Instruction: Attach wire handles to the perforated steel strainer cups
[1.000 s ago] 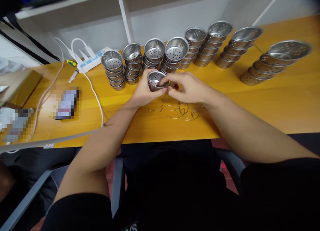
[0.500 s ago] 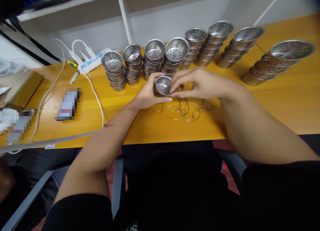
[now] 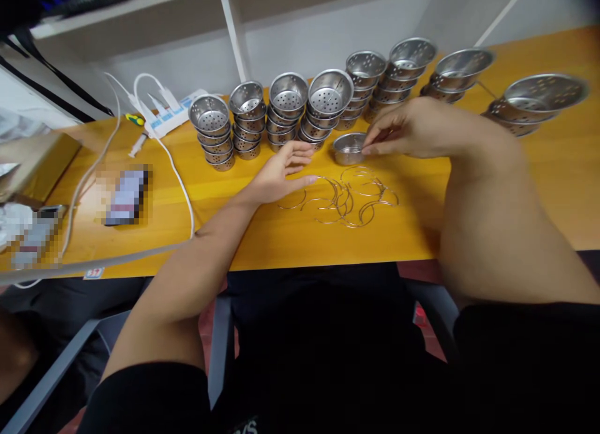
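Note:
My right hand (image 3: 396,131) pinches the rim of a small perforated metal cup (image 3: 349,149), in front of the stacks. Apart from the cup, to its left, my left hand (image 3: 287,171) is open with its fingers spread and nothing in it. Several thin curved wires (image 3: 344,202) lie loosely on the wooden table just below both hands. Behind the hands stand stacks of the same kind of cup, such as the stack (image 3: 331,96) nearest my fingers. My right hand and forearm partly hide the stacks at the right.
A white power strip (image 3: 174,116) with cables stands at the back left. Near it lie a syringe (image 3: 139,144) and a phone (image 3: 126,196). At the far left are a cardboard box (image 3: 40,168) and another blurred device. A person sits at the left edge.
The small cup has moved to the right, out of my left hand, with my right hand on its rim. My left hand has let go and opened, staying in nearly the same place.

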`<state>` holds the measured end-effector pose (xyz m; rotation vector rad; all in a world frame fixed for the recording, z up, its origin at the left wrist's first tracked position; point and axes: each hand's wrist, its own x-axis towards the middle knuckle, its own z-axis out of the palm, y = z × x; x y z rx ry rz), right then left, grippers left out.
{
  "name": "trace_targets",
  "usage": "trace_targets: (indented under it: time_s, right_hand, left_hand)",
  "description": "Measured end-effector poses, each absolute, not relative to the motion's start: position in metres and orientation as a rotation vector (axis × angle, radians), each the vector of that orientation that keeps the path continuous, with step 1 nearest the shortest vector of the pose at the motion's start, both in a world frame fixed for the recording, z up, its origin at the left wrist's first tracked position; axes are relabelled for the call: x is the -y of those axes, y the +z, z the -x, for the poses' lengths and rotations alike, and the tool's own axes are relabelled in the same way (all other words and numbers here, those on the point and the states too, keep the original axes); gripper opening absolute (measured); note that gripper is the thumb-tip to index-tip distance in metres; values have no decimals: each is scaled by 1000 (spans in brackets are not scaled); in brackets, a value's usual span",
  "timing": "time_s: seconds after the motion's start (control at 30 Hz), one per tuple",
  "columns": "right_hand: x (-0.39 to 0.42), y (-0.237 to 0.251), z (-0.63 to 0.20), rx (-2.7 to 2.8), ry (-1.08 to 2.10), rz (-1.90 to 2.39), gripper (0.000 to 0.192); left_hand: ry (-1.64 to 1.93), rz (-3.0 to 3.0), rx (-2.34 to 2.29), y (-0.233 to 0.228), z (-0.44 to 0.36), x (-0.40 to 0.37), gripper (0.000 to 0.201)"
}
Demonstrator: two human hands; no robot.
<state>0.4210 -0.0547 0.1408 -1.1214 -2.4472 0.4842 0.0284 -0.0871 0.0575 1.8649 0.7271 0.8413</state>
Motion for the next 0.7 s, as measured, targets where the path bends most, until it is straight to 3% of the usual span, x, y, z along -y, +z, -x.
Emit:
trace_targets:
  time_s: [0.23,0.7]
  right_hand:
    - [37,124,-409,2359,506,1289,37]
    - [53,137,-386,2222,493,1532,31]
  left_hand:
    - [859,-1863,-750,58,-29,85,65]
    - [854,-1881,-752,54,-28,84,61]
